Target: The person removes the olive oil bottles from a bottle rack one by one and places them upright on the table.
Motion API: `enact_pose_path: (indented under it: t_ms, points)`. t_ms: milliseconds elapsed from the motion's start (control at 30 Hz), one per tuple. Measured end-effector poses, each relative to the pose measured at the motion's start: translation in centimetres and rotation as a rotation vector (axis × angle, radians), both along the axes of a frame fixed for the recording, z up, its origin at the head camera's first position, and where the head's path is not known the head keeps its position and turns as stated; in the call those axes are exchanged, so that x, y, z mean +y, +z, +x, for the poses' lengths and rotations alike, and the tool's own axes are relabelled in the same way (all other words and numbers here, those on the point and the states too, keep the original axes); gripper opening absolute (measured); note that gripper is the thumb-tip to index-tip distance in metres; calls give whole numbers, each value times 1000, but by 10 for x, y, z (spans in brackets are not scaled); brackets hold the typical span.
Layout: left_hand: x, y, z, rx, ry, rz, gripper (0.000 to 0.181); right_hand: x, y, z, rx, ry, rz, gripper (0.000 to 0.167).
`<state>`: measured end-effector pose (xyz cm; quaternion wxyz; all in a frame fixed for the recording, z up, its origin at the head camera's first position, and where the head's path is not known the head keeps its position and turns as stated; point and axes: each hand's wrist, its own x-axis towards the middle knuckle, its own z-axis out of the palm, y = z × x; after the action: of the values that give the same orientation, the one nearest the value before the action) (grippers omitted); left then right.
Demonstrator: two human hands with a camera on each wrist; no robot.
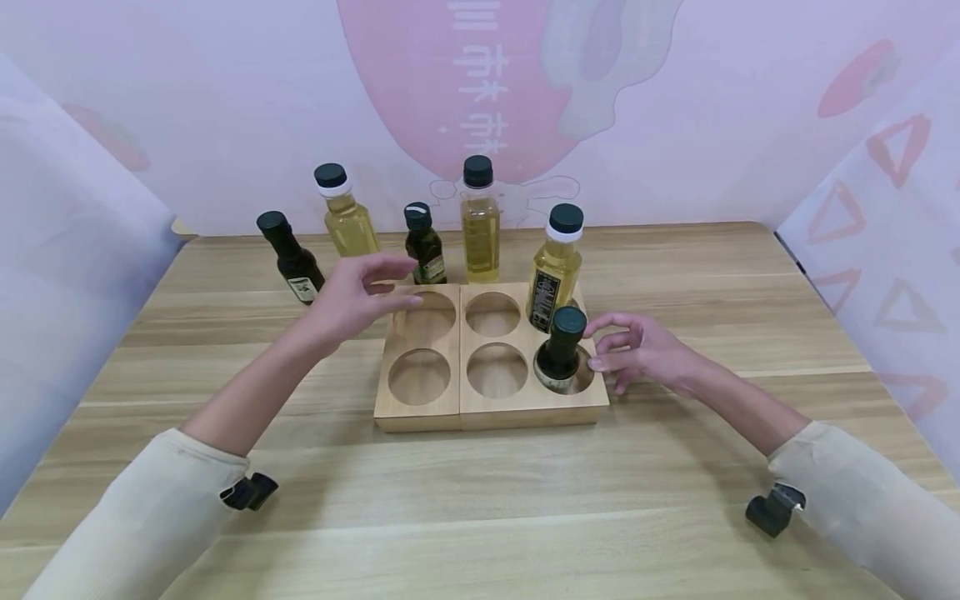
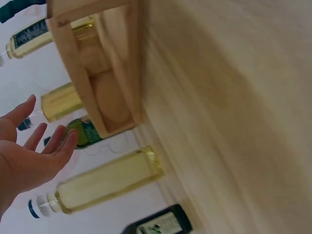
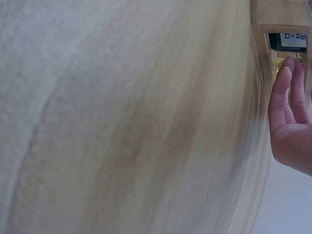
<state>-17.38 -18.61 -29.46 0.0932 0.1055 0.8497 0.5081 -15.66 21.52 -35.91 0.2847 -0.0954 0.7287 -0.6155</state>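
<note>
Racked dark bottle upright, cap up

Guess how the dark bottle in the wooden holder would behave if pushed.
Likely steady: the dark bottle sits in a hole of the wooden holder, so rolling away seems unlikely. It may shift or tilt slightly, since a gap shows beside it.

two bottles sit in the wooden rack; four more bottles stand on the table.
</note>
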Motion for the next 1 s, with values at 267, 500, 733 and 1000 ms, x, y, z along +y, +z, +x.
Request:
enact_pose_path:
  t_ms: [267, 500, 733, 1000]
  points:
    - [-21, -27, -2, -7, -25, -25, 59, 0, -2, 0, 5, 3, -4, 35]
    - [-27, -42, -8, -32, -97, -33, 71, 0, -3, -1, 11, 6, -4, 34]
    - [-28, -47, -14, -52, -166, -95, 89, 0, -4, -1, 9, 2, 0, 36]
    - [-29, -52, -20, -90, -222, -87, 89, 1, -5, -1, 6, -4, 0, 35]
